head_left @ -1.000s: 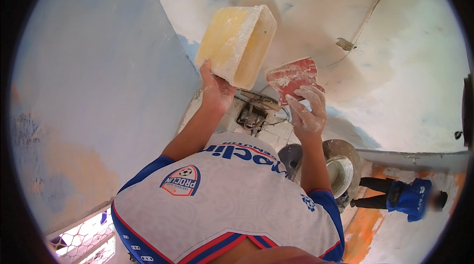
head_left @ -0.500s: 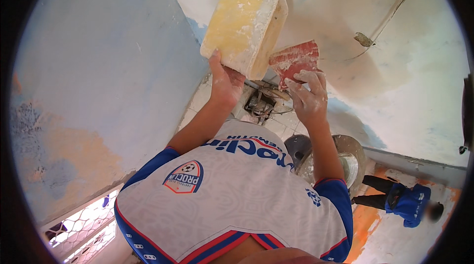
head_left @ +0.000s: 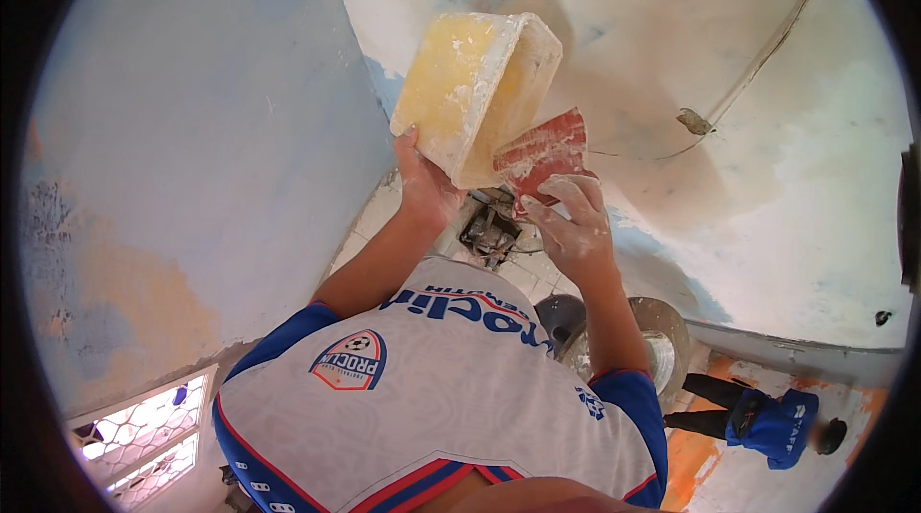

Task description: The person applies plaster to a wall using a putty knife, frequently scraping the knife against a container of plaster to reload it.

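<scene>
My left hand [head_left: 425,184] grips the bottom edge of a yellow rectangular tub [head_left: 446,76] crusted with white plaster, raised in front of me. The tub is tilted, its open mouth facing right. In my right hand [head_left: 574,223], whose fingers are smeared with white, is a red putty spreader [head_left: 547,153] with pale compound across its blade. The spreader's edge is close to the tub's lower rim; whether they touch I cannot tell.
Ahead and right stands a patchy wall [head_left: 691,52] with a hanging cable [head_left: 758,67]. A blue-grey wall [head_left: 211,129] rises at left. Below my right arm are round buckets [head_left: 662,340]. A person in a blue shirt [head_left: 772,427] stands at lower right. Debris [head_left: 489,233] lies on the tiled floor.
The tub has come down a little and turned so more of its inside shows. The red spreader has moved down and left, nearer the tub's mouth.
</scene>
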A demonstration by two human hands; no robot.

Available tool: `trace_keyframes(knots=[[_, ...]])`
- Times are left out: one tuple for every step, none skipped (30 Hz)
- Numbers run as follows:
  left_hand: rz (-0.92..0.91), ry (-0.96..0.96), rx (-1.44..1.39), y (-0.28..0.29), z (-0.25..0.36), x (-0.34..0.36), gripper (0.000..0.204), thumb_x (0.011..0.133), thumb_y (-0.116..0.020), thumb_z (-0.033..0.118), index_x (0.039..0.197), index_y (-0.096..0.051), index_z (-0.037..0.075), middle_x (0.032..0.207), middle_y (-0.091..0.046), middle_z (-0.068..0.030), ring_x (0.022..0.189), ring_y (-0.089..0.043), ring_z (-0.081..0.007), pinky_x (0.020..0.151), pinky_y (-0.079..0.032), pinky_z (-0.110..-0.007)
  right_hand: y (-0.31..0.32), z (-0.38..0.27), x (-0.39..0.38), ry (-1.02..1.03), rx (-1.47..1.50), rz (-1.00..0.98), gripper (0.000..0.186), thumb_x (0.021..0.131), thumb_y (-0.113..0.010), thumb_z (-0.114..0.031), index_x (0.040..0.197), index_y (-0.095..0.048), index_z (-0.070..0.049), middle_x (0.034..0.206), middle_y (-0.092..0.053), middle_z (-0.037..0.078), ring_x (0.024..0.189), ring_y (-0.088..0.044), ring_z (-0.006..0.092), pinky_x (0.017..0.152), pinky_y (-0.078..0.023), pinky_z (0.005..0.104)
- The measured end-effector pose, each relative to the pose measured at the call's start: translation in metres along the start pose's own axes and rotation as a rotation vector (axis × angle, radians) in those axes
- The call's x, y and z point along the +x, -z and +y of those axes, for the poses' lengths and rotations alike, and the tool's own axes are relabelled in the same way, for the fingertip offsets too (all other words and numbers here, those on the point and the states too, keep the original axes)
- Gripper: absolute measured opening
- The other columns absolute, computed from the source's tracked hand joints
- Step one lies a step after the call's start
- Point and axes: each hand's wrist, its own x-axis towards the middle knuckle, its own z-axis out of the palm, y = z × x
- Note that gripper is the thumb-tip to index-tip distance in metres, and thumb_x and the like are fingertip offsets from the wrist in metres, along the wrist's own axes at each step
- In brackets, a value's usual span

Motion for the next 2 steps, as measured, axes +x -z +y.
trace_keyframes(knots=[[-0.022, 0.001, -0.016, 0.0013, 0.0022, 0.0002, 0.077, 0.094, -0.042, 0.064, 0.154, -0.038, 0.016, 0.153, -0.049, -0.0052, 0.137, -0.052, -0.024, 0.11, -0.047, -0.042, -0.0025, 0.0003, 0.0031, -0.015, 0.007, -0.065, 0.029, 0.073, -0.076, -0.003, 0.101, -0.077, -0.009, 0.107, -0.066, 0.01, 0.1, -0.063, 0.0317, 0.086, -0.054, 0.0452], [-0.069, -0.009, -0.011, 0.0015, 0.0029, 0.0002, 0.077, 0.095, -0.042, 0.064, 0.155, -0.037, 0.016, 0.154, -0.047, -0.0056, 0.14, -0.048, -0.0233, 0.115, -0.042, -0.041, -0.0035, 0.0026, 0.0078, -0.027, 0.012, -0.134, 0.03, 0.073, -0.076, -0.002, 0.102, -0.078, -0.009, 0.11, -0.066, 0.01, 0.102, -0.062, 0.032, 0.087, -0.054, 0.0456]])
